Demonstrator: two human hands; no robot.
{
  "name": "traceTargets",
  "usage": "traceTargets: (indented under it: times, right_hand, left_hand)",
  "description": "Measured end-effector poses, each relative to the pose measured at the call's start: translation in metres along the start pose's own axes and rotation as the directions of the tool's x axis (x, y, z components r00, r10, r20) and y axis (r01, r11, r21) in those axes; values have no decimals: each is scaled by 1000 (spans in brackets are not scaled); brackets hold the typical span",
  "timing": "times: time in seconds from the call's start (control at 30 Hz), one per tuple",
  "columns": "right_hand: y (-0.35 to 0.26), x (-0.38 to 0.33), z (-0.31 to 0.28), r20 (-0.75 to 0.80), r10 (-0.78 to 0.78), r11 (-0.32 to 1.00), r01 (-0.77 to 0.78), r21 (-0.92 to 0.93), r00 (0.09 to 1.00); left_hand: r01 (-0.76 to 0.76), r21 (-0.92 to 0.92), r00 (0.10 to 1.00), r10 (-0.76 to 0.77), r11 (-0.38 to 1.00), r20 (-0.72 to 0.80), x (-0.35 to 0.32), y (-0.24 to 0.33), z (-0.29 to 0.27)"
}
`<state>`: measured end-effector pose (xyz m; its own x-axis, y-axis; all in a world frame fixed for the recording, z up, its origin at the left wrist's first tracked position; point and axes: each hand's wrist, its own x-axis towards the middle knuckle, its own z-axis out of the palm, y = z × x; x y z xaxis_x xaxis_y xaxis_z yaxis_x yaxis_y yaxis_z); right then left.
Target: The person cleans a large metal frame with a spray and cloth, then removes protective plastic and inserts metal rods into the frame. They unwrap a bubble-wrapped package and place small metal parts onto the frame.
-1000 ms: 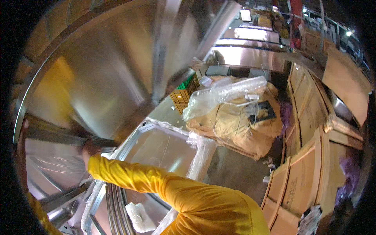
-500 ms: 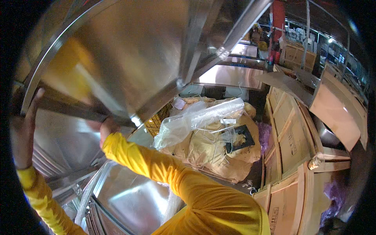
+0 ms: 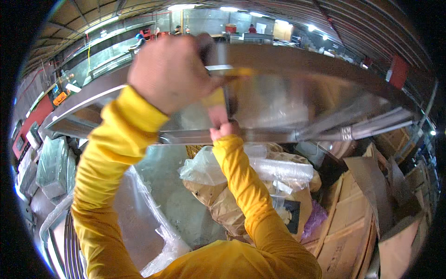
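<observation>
A large shiny sheet-metal panel (image 3: 278, 102) with folded edges stretches across the view in front of me, its brushed face reflecting my yellow sleeves. My left hand (image 3: 169, 74) is raised and closed around the panel's upper edge, back of the hand toward me. Lower and a little to the right, my right hand (image 3: 223, 130) grips the panel's lower edge, seen partly from behind. Its fingertips are hidden by the metal. Some motion blur softens the panel and the left fingers.
Below the panel lie brown paper-wrapped bundles (image 3: 211, 200) and a roll of clear bubble wrap (image 3: 283, 170). Wooden crates (image 3: 346, 228) and bent cardboard (image 3: 371, 186) stand at right. Plastic-wrapped goods (image 3: 52, 167) sit at left, with metal sheets (image 3: 134, 228) nearer. Several people are far off.
The panel has swung from steeply tilted at upper left to lying crosswise ahead of me. Both hands moved rightward with it, the left one rising. My view has turned left and up.
</observation>
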<state>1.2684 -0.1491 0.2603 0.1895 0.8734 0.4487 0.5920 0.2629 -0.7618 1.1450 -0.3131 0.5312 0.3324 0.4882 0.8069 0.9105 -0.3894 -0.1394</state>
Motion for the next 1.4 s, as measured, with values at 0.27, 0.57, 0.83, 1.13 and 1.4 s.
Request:
traceTargets:
  times: [0.27,0.57,0.83,1.13,1.4]
  right_hand:
    - [188,85,-3,-1,65,988,-64,-137,998]
    - [312,131,9,68,194,977,-200,79,979]
    - [410,95,32,88,360,910,-370,189,929]
    - [427,1,22,-9,628,618,-492,613,778]
    - [302,-75,-138,-80,730,13,103,995,679]
  left_hand:
    - [-138,-127,973,159,982,167,48,57,207]
    - [-146,-285,986,161,947,32,-27,122,389]
    - [10,-403,992,42,915,120,-113,145,477]
    - [104,-413,975,-10,905,223,-173,165,488]
    - [127,-440,965,-7,889,263,-196,204,485]
